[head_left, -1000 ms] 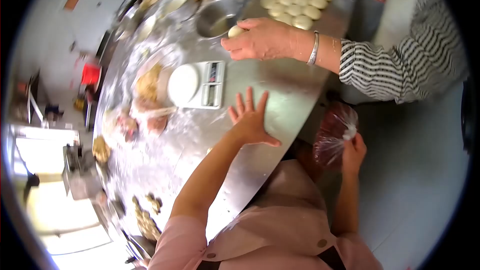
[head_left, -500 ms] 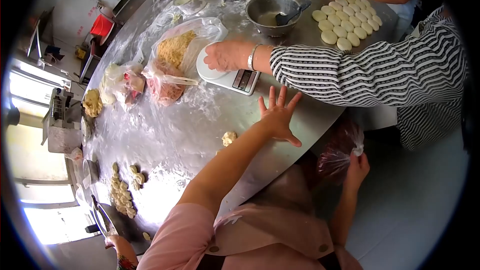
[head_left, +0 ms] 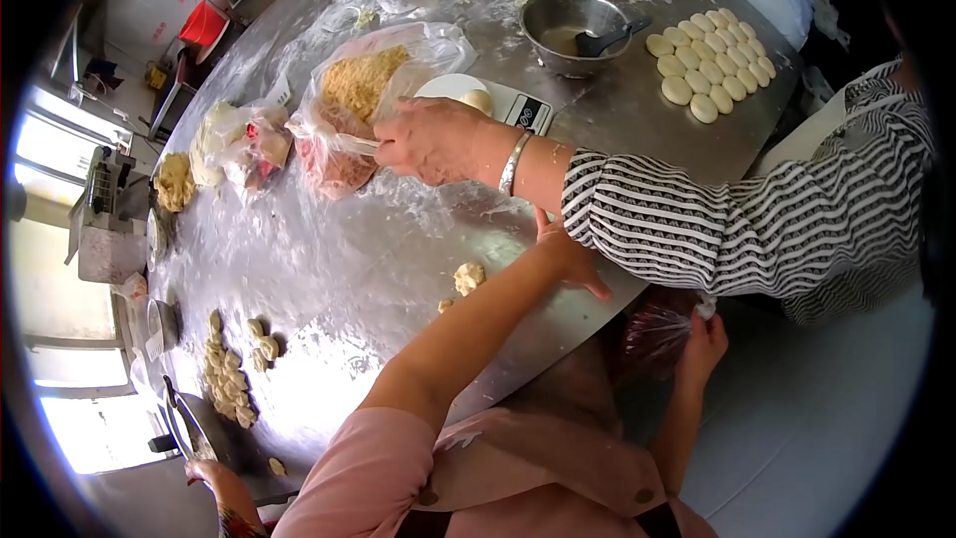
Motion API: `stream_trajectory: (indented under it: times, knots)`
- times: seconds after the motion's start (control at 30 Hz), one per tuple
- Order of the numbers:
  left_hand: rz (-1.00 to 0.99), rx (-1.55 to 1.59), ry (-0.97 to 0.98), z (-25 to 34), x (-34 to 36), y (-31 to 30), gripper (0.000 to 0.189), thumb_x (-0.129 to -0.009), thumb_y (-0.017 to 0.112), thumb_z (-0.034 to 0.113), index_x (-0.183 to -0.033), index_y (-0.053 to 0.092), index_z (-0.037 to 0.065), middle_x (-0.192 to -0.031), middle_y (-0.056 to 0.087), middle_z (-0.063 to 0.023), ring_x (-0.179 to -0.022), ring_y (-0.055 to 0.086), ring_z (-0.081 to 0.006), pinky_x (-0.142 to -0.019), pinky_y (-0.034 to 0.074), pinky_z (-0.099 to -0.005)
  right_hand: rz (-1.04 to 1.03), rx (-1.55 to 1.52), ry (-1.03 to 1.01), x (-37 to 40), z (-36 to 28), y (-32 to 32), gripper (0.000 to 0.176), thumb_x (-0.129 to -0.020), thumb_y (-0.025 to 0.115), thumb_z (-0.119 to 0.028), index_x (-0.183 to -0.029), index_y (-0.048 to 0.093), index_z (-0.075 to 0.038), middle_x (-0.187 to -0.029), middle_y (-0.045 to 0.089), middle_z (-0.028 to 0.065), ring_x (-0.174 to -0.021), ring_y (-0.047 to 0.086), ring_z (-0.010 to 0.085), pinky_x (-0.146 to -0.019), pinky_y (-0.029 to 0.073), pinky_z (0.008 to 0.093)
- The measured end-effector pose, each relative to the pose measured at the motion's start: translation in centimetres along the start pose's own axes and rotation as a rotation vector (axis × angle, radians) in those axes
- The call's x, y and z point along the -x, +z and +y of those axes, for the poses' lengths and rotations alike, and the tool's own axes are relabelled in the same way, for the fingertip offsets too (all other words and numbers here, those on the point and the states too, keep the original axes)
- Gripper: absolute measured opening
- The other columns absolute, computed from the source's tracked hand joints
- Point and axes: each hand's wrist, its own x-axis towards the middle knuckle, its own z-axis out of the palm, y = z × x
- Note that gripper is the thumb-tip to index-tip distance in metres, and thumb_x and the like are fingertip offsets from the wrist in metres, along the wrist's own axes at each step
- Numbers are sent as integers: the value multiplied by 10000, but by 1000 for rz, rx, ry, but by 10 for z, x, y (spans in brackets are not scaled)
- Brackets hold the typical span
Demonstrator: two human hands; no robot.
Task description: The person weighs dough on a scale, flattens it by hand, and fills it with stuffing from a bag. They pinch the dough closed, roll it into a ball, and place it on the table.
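On the table [head_left: 329, 269], the scale [head_left: 533, 115] stands left of the metal bowl [head_left: 558, 62] and nearer, a dough ball [head_left: 476, 101] on it. The spatula [head_left: 599, 42] lies in the bowl; dough rounds [head_left: 702, 62] lie to the right. Left is an open bag [head_left: 443, 42]; near left, dough pieces [head_left: 228, 379]. The right hand [head_left: 705, 344] holds a tied bag [head_left: 655, 332] beside the table's near right edge.

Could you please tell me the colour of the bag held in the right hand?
The clear bag looks dark red inside, in the head view.
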Motion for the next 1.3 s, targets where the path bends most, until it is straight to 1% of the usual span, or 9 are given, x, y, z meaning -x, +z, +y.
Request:
stream_trajectory:
  times: [0.07,0.2,0.37,0.43,0.5,0.67,0.8,1.17,1.3]
  knots:
    - [2,-11,-8,4,5,-5,843,-637,766,608,-1349,566,203,-1412,521,-59,-1338,407,-294,-1122,249,-422,-12,-13,-9,0,1,4,254,-854,620,-3,-1102,644,49,-998,656,56,-874,566,117,-816,452,253]
    - [-32,-23,-52,6,2,-7,1155,-515,768,699,-1483,338,239,-1550,266,-111,-1441,182,-355,-1070,27,-666,-47,-31,-34,-1,-2,11,248,-853,629,-7,-1093,645,52,-995,655,53,-868,559,111,-810,448,248]
    - [24,-78,-141,22,16,-24,1387,-398,825,702,-1545,200,234,-1615,71,-146,-1462,-96,-430,-1043,-75,-749,-99,10,-20,-4,-1,5,268,-900,619,-60,-1139,622,63,-1067,634,74,-909,566,152,-834,445,275]
    - [28,-139,-212,23,16,-23,1283,-451,740,786,-1528,265,274,-1616,131,-93,-1488,0,-351,-1025,-81,-756,-97,17,-7,-4,-5,4,278,-896,619,-57,-1147,619,64,-1079,632,81,-919,571,163,-839,453,285]
    - [58,-165,-220,22,15,-21,1364,-416,746,793,-1544,206,249,-1623,63,-112,-1482,-55,-371,-1027,-102,-749,-98,27,4,-3,-10,4,288,-893,619,-55,-1155,616,65,-1091,631,89,-929,576,174,-844,460,294]
    - [101,-74,-220,27,22,-29,1407,-400,878,595,-1554,156,238,-1613,-31,-173,-1460,-135,-421,-1064,-11,-728,-87,1,-12,-2,-17,0,284,-886,617,-77,-1124,624,78,-1040,634,75,-893,554,155,-818,457,283]
    - [133,-107,-207,28,27,-28,1367,-432,844,654,-1545,203,186,-1613,-28,-165,-1455,-138,-434,-1076,-4,-721,-62,-17,24,15,-40,7,283,-883,617,-61,-1134,624,70,-1049,633,80,-908,572,169,-818,472,295]
    - [165,-92,-212,29,29,-30,1476,-388,889,594,-1555,39,285,-1605,-68,-190,-1453,-102,-464,-1081,51,-716,-75,-67,11,6,-15,-4,257,-878,630,-36,-1119,636,53,-1048,647,66,-918,590,153,-850,470,279]
    - [157,-122,-223,31,24,-26,1483,-381,890,592,-1555,42,274,-1594,-88,-222,-1439,-104,-501,-1071,64,-724,-60,-6,0,6,-7,-1,202,-875,635,-56,-1059,660,25,-948,644,23,-839,567,115,-769,458,253]
